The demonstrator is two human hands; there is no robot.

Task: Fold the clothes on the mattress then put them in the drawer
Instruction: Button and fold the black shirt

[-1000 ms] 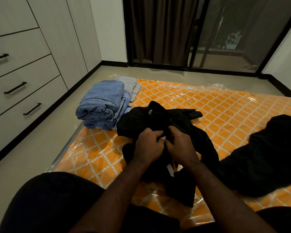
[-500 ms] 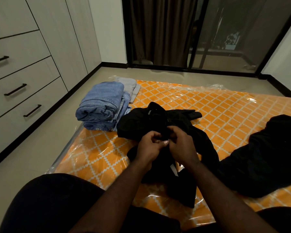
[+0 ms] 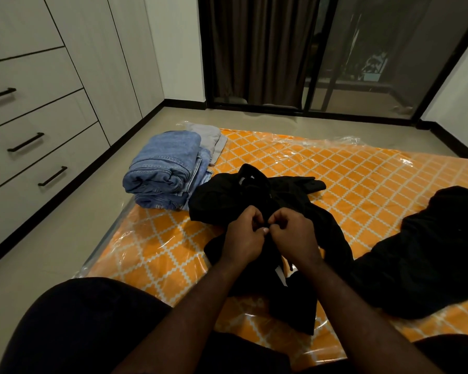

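A crumpled black garment [image 3: 222, 201] lies in the middle of the orange patterned mattress [image 3: 335, 174]. My left hand [image 3: 245, 234] and my right hand [image 3: 292, 233] meet over its centre, and each pinches the black fabric with curled fingers. A small white tag shows below my right wrist. Folded blue jeans [image 3: 164, 168] sit stacked at the mattress's left edge, with a folded grey piece [image 3: 210, 136] behind them. A second black garment [image 3: 430, 252] lies unfolded on the right.
White drawers with black handles [image 3: 25, 143] line the left wall, all closed. Bare floor [image 3: 65, 225] runs between them and the mattress. Dark curtains and a glass sliding door [image 3: 335, 63] stand at the back. My knees fill the bottom of the view.
My hands have lifted a little and drawn closer together on the black garment, fingertips now nearly touching. The garment has barely shifted.
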